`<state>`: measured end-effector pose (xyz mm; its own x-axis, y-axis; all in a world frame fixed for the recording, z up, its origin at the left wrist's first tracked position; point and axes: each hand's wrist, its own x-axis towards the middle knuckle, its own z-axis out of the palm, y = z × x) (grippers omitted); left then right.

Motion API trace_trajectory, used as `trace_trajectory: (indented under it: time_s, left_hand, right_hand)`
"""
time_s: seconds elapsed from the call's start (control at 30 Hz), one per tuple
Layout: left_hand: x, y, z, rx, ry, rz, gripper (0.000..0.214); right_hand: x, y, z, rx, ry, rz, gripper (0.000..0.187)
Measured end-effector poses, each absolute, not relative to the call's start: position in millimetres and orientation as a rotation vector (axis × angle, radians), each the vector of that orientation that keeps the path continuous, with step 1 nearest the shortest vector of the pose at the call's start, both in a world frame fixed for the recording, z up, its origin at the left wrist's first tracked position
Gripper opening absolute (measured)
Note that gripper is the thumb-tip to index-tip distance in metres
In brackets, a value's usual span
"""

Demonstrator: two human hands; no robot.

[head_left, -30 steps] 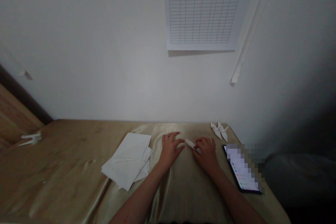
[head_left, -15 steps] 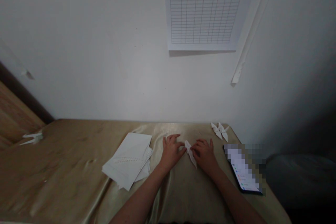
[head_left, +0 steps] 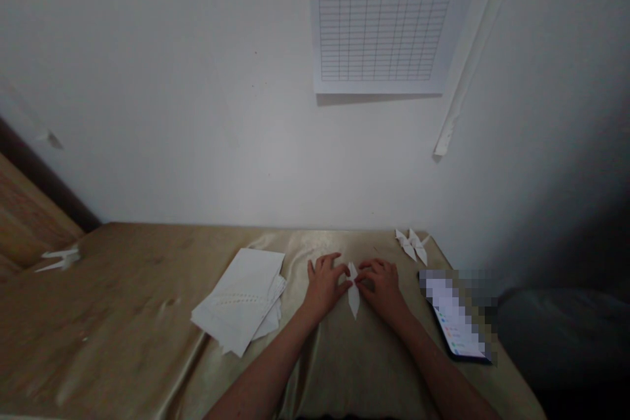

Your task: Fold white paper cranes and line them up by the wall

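Between my hands is a narrow piece of folded white paper (head_left: 354, 302), its pointed lower end aimed toward me and its split upper end showing above my fingertips. My left hand (head_left: 325, 282) pinches its left side with thumb and index finger, the other fingers raised. From the right, my right hand (head_left: 381, 285) grips the paper's other edge between thumb and fingers. Both sets of fingertips almost meet at the middle of the paper and cover part of it. Two small folded paper figures (head_left: 412, 247) lie at the table's back right.
A pile of white paper sheets (head_left: 241, 302) lies left of my hands. To the right rests a phone (head_left: 457, 321) with a lit, partly pixelated screen. White paper strips (head_left: 62, 259) sit at the far left. A printed table sheet (head_left: 378, 33) hangs on the wall.
The folded paper has turned from a slant to nearly straight up and down, its lower tip swinging left. My fingertips have come closer together on it.
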<state>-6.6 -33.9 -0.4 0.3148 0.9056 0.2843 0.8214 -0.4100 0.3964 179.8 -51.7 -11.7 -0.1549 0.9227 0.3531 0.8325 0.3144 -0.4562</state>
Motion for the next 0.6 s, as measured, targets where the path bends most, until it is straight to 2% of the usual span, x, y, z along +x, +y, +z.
trace_trajectory:
  time_s: [0.1,0.23,0.6]
  left_hand:
    - [-9.1,-32.6,1.2,2.407,1.516,0.691,0.013]
    - [-17.5,-29.6,4.2,2.4,1.429,0.637,0.01]
    - [-28.5,-32.9,6.9,2.429,1.305,0.568,0.037]
  right_hand:
    - [180.4,-52.7,-8.9,-1.501,-2.054,0.269,0.019]
    - [185.2,-52.7,-9.0,-1.444,-2.085,0.336,0.025]
    - [193.4,-52.6,-5.8,-1.413,-2.171,0.348,0.025]
